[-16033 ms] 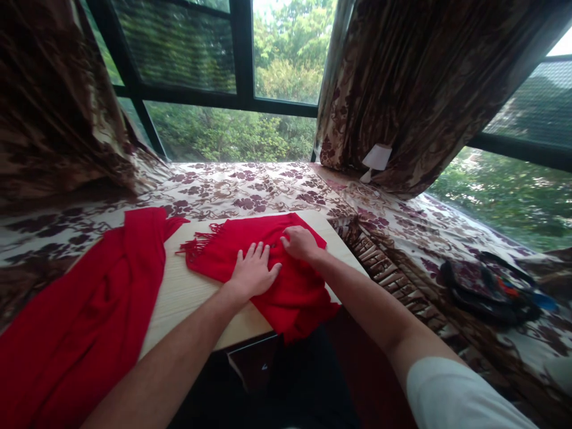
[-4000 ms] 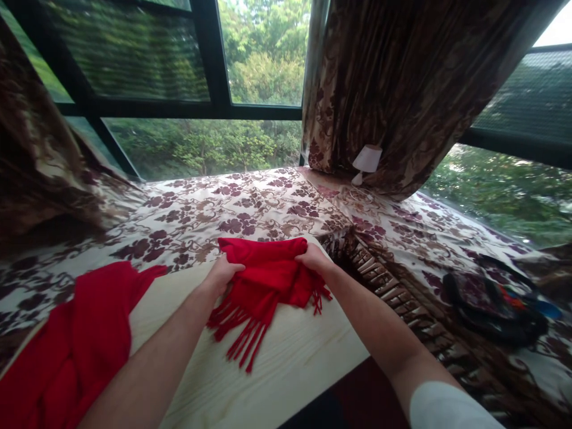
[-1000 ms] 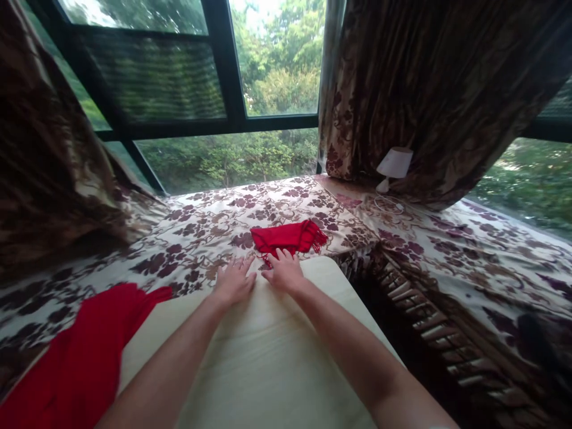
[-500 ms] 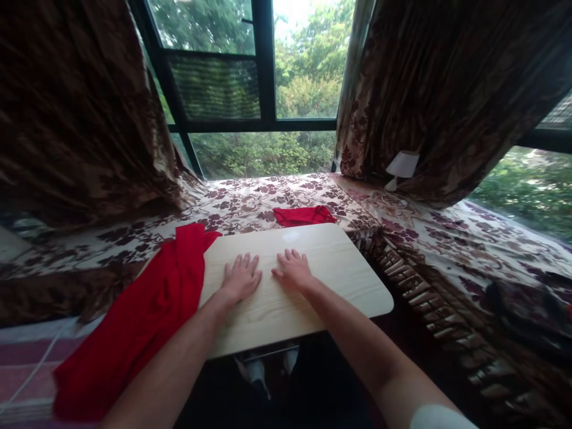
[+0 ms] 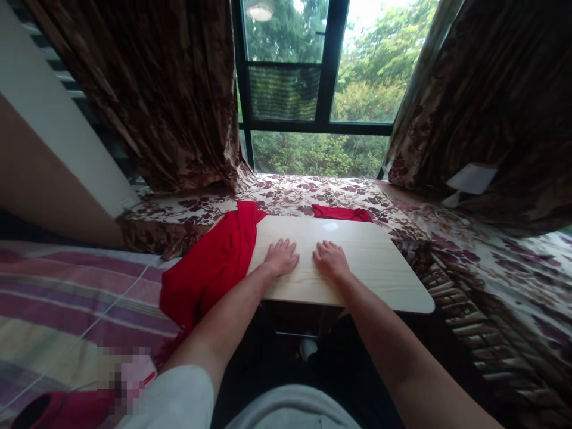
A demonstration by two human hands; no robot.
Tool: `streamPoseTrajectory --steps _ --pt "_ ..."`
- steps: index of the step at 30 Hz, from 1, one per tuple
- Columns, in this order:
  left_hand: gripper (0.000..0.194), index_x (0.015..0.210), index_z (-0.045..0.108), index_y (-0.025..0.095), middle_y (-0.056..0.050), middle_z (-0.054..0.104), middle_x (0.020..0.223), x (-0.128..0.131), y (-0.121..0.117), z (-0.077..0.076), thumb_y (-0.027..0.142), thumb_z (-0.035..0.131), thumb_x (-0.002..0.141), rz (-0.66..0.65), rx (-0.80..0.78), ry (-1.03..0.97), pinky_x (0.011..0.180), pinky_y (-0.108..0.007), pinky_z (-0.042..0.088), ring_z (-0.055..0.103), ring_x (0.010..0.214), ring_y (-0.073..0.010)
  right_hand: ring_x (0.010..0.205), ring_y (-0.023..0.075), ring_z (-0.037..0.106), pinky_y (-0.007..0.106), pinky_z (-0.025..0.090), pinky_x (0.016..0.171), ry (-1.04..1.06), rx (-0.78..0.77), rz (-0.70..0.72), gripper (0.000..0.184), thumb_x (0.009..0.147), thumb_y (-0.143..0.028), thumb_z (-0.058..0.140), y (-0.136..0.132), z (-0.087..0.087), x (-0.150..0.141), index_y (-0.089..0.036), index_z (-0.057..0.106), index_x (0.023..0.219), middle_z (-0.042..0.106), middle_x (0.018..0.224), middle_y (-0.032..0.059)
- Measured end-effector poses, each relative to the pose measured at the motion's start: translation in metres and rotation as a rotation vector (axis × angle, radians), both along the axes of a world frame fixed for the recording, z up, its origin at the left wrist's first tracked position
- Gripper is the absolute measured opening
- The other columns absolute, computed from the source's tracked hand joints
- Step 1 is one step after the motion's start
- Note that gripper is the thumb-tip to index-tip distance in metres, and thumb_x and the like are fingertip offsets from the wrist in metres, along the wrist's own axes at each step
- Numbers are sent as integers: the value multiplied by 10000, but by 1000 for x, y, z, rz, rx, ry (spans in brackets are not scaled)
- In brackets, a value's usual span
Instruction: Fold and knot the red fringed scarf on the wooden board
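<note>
My left hand (image 5: 282,257) lies flat on the pale wooden tabletop (image 5: 375,268), fingers stretched out and holding nothing. Beside it, my right hand (image 5: 331,259) also rests palm down on the wood with its fingers extended. A large red cloth (image 5: 214,256) is draped over the table's left edge, close to my left forearm, which hides part of it. Past the table's far edge, a smaller red cloth (image 5: 342,212) lies on the flowered cover.
A flower-patterned cover (image 5: 304,190) spreads over the ledge below the window. On the right stands a small white lamp (image 5: 472,177). A striped bedspread (image 5: 89,286) with a white cable (image 5: 111,307) across it is on the left.
My view has swung left, so the table and cloths appear further right and more of the striped bedspread shows. Both hands stay flat on the tabletop.
</note>
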State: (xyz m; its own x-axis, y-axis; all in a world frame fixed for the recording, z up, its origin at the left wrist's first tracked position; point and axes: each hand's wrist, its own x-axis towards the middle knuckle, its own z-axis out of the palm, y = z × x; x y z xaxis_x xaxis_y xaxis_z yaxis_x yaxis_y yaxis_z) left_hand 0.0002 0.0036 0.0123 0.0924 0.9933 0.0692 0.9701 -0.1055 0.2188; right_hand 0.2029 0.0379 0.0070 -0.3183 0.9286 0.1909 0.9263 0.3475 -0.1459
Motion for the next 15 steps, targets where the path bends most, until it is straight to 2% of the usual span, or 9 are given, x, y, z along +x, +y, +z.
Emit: streamPoseTrajectory --steps 2,4,6,8,12,15 --pt "543 1403 515 169 -160 498 1473 -11 2 9 442 393 950 82 99 19 1137 -461 304 411 1378 -298 1345 271 399 453 284 1095 10 17 -1 417 999 -425 367 -1 1 0 -227 580 1298 530 1423 114" --pt "457 1270 595 135 -181 596 1311 -30 8 21 393 457 919 232 195 52 1057 -417 391 507 1257 -304 1332 268 416 445 293 1089 26 25 -2 394 993 -413 380 -1 1 0 -223 605 1254 555 1393 110" --pt "433 1203 613 110 -203 612 1236 -52 15 31 390 508 890 403 251 87 982 -426 439 532 1199 -339 1334 269 421 444 291 1092 42 25 -8 383 985 -406 397 -1 1 0 -221 615 1240 556 1401 107" --pt "466 1197 606 90 -224 612 1211 -74 19 37 410 559 861 513 253 98 947 -438 459 545 1176 -362 1339 268 422 439 283 1099 54 31 -13 375 979 -399 410 -1 1 0 -219 622 1231 553 1411 105" --pt "563 1206 604 48 -282 626 1186 -98 20 30 416 662 784 599 119 -19 899 -489 483 596 1109 -415 1321 260 438 420 282 1095 61 49 -11 350 974 -390 417 0 1 -1 -213 640 1177 578 1379 98" --pt "409 1153 642 31 -303 662 1110 -101 17 21 283 549 845 604 99 -127 867 -529 481 628 1059 -434 1313 256 443 412 281 1094 57 50 -12 351 972 -381 418 0 1 -1 -210 639 1184 579 1378 94"
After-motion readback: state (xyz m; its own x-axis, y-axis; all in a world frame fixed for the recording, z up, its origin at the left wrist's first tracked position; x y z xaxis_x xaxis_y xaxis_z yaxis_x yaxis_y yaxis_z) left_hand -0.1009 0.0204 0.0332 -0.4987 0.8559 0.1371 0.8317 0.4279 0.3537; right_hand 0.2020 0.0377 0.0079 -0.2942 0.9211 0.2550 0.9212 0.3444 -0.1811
